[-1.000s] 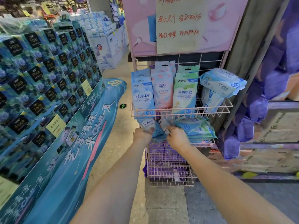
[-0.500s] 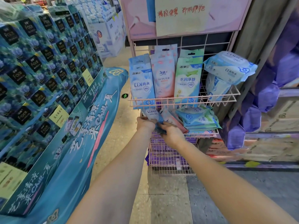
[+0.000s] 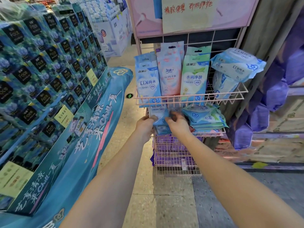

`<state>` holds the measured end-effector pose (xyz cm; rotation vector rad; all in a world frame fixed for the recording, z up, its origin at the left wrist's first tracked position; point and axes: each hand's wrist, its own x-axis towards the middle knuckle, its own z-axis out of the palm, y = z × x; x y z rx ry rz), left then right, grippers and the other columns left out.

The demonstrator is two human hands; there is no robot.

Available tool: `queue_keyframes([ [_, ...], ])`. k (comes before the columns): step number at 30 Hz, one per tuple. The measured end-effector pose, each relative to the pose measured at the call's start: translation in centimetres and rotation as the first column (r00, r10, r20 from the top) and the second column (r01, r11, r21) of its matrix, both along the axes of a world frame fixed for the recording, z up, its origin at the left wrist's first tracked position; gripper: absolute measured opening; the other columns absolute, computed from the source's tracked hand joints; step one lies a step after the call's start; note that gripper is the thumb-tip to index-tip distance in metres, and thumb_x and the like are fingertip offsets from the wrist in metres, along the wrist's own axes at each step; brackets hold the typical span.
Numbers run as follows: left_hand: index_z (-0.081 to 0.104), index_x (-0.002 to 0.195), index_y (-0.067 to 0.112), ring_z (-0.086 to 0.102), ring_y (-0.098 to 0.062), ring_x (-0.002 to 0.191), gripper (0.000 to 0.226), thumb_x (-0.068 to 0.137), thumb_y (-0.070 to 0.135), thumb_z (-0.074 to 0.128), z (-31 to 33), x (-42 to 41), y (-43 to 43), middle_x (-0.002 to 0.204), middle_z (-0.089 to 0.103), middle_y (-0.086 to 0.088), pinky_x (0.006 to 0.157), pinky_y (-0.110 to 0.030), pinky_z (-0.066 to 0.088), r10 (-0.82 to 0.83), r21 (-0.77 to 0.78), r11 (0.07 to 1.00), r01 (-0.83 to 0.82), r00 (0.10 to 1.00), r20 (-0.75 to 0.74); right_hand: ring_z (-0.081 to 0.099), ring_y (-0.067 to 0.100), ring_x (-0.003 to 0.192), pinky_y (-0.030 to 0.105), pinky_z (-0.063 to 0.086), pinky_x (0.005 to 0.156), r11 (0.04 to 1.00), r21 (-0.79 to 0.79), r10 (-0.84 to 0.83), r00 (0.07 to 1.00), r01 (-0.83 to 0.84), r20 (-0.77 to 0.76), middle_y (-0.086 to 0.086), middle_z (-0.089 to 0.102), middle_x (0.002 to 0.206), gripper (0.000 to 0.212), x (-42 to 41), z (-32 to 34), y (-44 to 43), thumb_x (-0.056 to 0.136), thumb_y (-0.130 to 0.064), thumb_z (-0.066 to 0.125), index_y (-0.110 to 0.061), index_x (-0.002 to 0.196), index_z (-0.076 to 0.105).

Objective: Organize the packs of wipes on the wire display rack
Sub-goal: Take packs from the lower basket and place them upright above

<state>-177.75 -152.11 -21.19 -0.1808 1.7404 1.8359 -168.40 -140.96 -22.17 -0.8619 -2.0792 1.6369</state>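
Your left hand grips the blue wipes pack by its left edge, on the second shelf of the pink wire rack; your right hand curls just beside it, though blur hides whether it pinches the pack; upright packs stand in the shelf above.

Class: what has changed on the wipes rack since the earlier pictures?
The left hand keeps its grip on the blue pack and has tipped it more upright; the right hand stays beside it, blurred. The top-shelf packs and green stack have not moved.
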Motion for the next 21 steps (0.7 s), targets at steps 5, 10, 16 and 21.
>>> queue_keyframes([
  [5,0.065,0.125,0.009,0.075,-0.025,0.088,0.039,0.09,-0.005,0.068,1.0,0.3,-2.4,0.111,0.076,-0.016,0.066,-0.032,0.061,-0.138,0.096,0.986,0.14,0.99,-0.024,0.071,0.014,0.094,0.032,0.059,0.084,0.994,-0.099,0.04,0.999,-0.042,-0.024,0.002,0.073,0.116,0.03,-0.4,0.9,-0.8,0.097,-0.033,0.069,-0.021,0.123,0.065],
  [10,0.058,0.141,0.008,0.071,-0.033,0.11,0.061,0.084,-0.014,0.066,0.6,0.5,-4.6,0.129,0.071,-0.018,0.082,-0.037,0.058,-0.235,0.113,0.965,0.238,0.971,-0.041,0.073,0.03,0.102,0.047,0.06,0.093,0.978,-0.198,0.059,0.998,-0.063,-0.03,0.013,0.073,0.117,0.038,0.3,0.8,-2.2,0.094,-0.014,0.071,-0.009,0.131,0.064],
  [16,0.051,0.141,0.019,0.078,-0.028,0.095,0.065,0.086,-0.008,0.072,0.6,0.6,-6.4,0.116,0.077,-0.01,0.067,-0.036,0.063,-0.285,0.164,0.945,0.285,0.958,-0.025,0.071,0.031,0.105,0.046,0.059,0.093,0.961,-0.272,0.037,0.997,-0.054,-0.067,0.017,0.072,0.118,0.035,1.6,0.7,-3.8,0.092,0.001,0.069,-0.006,0.126,0.064],
  [21,0.05,0.138,0.02,0.078,-0.029,0.1,0.052,0.094,0.009,0.073,0.6,0.8,-7.5,0.118,0.077,-0.01,0.084,-0.049,0.063,-0.302,0.193,0.935,0.296,0.953,0.004,0.071,0.032,0.106,0.049,0.06,0.092,0.966,-0.258,0.006,0.998,-0.02,-0.057,0.015,0.072,0.115,0.039,2.6,0.7,-4.5,0.091,0.002,0.068,-0.006,0.128,0.062],
])
